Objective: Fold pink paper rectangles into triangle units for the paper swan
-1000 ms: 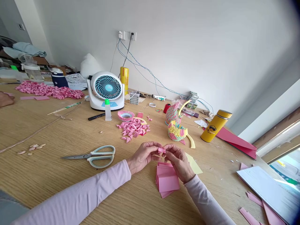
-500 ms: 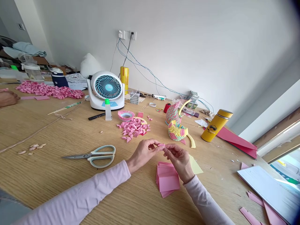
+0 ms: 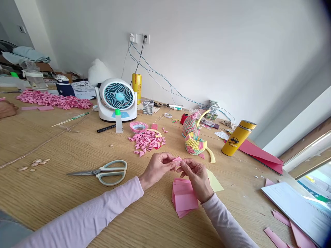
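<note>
Between my two hands is a small folded piece of pink paper (image 3: 177, 158), its tip showing as a point above the fingers. My left hand (image 3: 159, 167) pinches it from the left, thumb and forefinger closed. From the right, my right hand (image 3: 197, 176) grips it the same way. Below the right hand lies a stack of pink paper slips (image 3: 184, 199), with a pale yellow sheet (image 3: 215, 181) partly hidden behind that wrist. Beyond the hands is a heap of folded pink paper pieces (image 3: 146, 140). Scissors (image 3: 103, 172) rest to the left, blades pointing left.
Farther back stand a white fan (image 3: 117, 100), a glue bottle (image 3: 119, 122), a pink paper bowl (image 3: 139, 127) and a paper-piece basket (image 3: 196, 144). A yellow flask (image 3: 238, 138) stands right. Another person's hand (image 3: 7, 109) shows at the far left edge.
The pink paper in my fingers now shows a raised, pointed tip where it looked flatter before. My hands have stayed almost in place.
</note>
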### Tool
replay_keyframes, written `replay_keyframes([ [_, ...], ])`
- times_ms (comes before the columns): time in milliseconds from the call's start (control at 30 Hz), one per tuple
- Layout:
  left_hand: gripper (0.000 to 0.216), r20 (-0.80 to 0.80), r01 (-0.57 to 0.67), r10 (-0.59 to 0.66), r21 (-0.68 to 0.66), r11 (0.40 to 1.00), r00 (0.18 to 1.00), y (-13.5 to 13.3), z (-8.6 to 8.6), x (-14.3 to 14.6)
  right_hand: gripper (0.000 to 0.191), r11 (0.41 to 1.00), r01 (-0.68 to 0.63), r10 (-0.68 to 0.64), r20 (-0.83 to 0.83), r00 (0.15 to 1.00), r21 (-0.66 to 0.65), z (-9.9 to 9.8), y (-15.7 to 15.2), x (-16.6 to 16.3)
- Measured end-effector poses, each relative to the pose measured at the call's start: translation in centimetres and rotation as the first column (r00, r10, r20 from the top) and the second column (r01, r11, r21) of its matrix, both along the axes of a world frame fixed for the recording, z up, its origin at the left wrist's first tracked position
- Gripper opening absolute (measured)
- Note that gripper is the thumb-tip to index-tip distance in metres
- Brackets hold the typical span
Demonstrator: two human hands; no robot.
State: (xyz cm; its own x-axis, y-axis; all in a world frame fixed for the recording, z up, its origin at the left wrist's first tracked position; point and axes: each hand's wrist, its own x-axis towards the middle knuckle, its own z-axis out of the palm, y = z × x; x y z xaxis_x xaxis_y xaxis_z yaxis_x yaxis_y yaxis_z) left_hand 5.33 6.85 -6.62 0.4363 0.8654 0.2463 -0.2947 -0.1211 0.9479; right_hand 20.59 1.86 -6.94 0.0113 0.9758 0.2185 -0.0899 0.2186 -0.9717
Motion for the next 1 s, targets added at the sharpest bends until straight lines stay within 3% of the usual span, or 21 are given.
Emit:
replay_keyframes([
  [267,0.026,0.020,0.006,-0.005,-0.050,0.999,1.000,-0.05,0.02,0.13,0.026,1.000,0.022,-0.022,-0.046,0.999,0.015,-0.06,-0.05,-0.45],
  [500,0.025,-0.096,0.010,-0.004,0.061,0.998,0.995,-0.23,0.57,-0.28,0.028,0.994,0.089,-0.094,0.084,0.992,0.071,0.14,0.02,-0.28],
  [800,0.024,-0.003,-0.065,0.065,0.064,0.996,0.998,0.02,0.14,-0.25,0.027,0.996,0.092,-0.093,0.031,0.995,0.019,0.15,-0.27,-0.66],
  [1000,0.021,0.015,-0.053,0.052,0.094,0.994,0.999,-0.21,0.39,-0.35,0.023,0.993,0.099,-0.100,0.022,0.995,0.058,0.50,-0.59,-0.74],
])
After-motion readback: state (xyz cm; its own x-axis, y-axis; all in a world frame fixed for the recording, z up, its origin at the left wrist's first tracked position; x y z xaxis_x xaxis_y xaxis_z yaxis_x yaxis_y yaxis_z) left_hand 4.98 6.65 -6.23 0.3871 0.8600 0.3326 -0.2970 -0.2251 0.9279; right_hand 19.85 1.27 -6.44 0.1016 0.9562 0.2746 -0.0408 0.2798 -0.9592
